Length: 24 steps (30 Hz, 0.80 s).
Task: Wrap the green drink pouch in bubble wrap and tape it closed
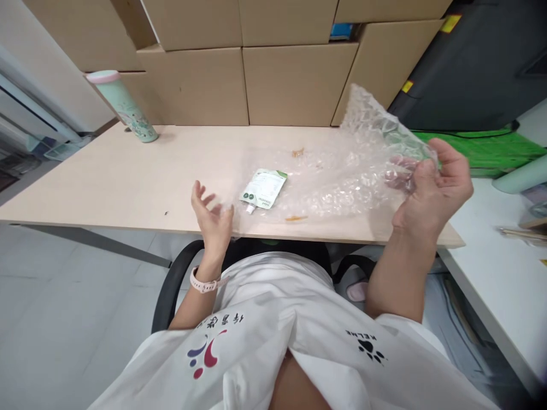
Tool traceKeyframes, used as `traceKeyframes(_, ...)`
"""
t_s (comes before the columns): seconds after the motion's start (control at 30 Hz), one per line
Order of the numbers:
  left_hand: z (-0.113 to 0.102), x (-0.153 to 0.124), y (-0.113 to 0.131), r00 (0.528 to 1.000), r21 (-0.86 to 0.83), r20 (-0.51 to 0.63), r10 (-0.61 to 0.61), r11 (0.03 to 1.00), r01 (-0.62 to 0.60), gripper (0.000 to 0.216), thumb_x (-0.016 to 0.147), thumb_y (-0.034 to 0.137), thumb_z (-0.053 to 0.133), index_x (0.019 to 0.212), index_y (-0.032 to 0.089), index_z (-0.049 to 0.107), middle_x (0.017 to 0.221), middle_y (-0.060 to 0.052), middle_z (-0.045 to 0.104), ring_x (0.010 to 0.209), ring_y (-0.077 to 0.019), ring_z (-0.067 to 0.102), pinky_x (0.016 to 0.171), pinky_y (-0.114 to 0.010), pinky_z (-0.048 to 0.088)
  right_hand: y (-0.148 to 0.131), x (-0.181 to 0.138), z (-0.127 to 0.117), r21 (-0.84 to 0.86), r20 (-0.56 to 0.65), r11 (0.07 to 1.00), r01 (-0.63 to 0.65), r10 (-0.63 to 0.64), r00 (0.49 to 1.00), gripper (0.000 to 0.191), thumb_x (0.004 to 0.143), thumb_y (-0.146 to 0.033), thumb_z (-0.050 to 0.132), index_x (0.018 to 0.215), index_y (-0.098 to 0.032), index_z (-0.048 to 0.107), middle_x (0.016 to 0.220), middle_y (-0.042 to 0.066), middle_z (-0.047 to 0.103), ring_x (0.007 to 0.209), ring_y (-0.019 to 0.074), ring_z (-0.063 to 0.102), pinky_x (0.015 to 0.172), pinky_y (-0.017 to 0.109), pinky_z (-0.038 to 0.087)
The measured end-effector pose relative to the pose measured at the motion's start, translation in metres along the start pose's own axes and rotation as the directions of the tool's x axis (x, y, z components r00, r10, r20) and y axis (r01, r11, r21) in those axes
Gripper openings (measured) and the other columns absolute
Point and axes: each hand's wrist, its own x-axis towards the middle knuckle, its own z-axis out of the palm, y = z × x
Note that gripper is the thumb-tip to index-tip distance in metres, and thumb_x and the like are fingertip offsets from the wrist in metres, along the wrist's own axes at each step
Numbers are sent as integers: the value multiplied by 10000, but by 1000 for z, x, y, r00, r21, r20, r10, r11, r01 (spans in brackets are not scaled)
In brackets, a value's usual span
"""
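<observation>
A sheet of bubble wrap [337, 176] lies spread over the desk, its right end lifted off the surface. My right hand [431, 188] grips that raised end between thumb and fingers. On the wrap's left part rests a small white and green spouted pouch [265, 188], its white cap pointing toward me. My left hand [211, 219] is at the wrap's left edge, fingers apart and curved upward, holding nothing. Two bits of brownish tape, one near the far side and one near the front, show on the wrap.
A mint-green tumbler [123, 105] with a pink lid stands at the desk's back left. Stacked cardboard boxes [299, 85] line the back. A green package [482, 151] and a white side table [504, 256] are on the right. The wooden desk's [128, 188] front edge is close to my lap.
</observation>
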Motion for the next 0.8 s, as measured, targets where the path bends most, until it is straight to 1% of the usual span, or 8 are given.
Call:
traceKeyframes(0.27, 3, 0, 31, 909, 304, 72, 410, 859, -412, 476, 917, 252, 566, 1391, 212, 539, 1543, -151, 479, 1493, -328, 356, 1235, -584, 252, 42, 18, -40, -221, -169, 975, 11, -49, 984, 380, 859, -567, 629, 1061, -262, 733, 852, 114, 709, 722, 317, 734, 555, 474, 536)
traceKeyframes(0.37, 7, -4, 38, 884, 307, 208, 419, 830, -466, 415, 914, 108, 484, 1249, 290, 647, 1531, -57, 529, 1525, -303, 329, 1260, -667, 67, 38, 28, -61, -712, -122, 698, 75, -227, 966, 501, 909, -617, 561, 1256, -274, 672, 1233, 198, 701, 1146, 420, 651, 916, 680, 449)
traceKeyframes(0.43, 7, -8, 39, 870, 323, 259, 419, 812, -486, 474, 885, 27, 452, 1195, 305, 677, 1525, -30, 542, 1531, -289, 330, 1259, -686, 0, 20, 23, -60, -826, -24, 550, 120, -248, 968, 658, 903, -657, 543, 1424, -256, 549, 1496, 227, 524, 1342, 463, 482, 1001, 740, 341)
traceKeyframes(0.5, 5, -13, 38, 858, 340, 294, 421, 793, -506, 486, 872, -3, 445, 1174, 287, 692, 1488, -48, 582, 1500, -290, 394, 1269, -678, 7, -7, 6, -43, -752, 46, 625, 209, -266, 963, 530, 988, -557, 432, 1382, -238, 587, 1374, 197, 617, 1278, 400, 539, 1038, 657, 378)
traceKeyframes(0.57, 4, -19, 36, 834, 333, 364, 414, 779, -532, 432, 901, 20, 451, 1167, 254, 699, 1369, -78, 675, 1372, -291, 555, 1277, -667, 54, -33, -23, -12, -583, 317, 758, 293, -119, 941, 377, 1010, -455, 448, 1242, -256, 669, 1153, 140, 718, 1058, 308, 660, 943, 519, 491)
traceKeyframes(0.63, 1, -24, 33, 800, 311, 459, 386, 774, -552, 338, 960, 93, 463, 1156, 222, 706, 1237, -86, 746, 1205, -283, 678, 1266, -654, 169, -52, -58, 21, -406, 577, 874, 268, 18, 816, 277, 984, -387, 515, 1078, -219, 714, 983, 93, 750, 813, 226, 684, 751, 372, 520)
traceKeyframes(0.7, -3, -29, 28, 772, 289, 526, 357, 779, -557, 278, 1004, 187, 482, 1168, 197, 706, 1216, -90, 758, 1164, -283, 704, 1210, -606, 336, -62, -91, 49, -457, 706, 846, 276, 155, 691, 250, 978, -373, 546, 1062, -209, 715, 919, 59, 758, 743, 187, 676, 665, 303, 453)
traceKeyframes(0.8, -10, -34, 19, 737, 235, 568, 366, 786, -571, 313, 1013, 294, 527, 1272, 184, 664, 1341, -106, 697, 1287, -298, 638, 1124, -525, 465, -60, -118, 71, -583, 723, 717, 381, 244, 647, 296, 973, -427, 562, 1112, -197, 687, 953, 76, 755, 834, 225, 686, 630, 300, 371)
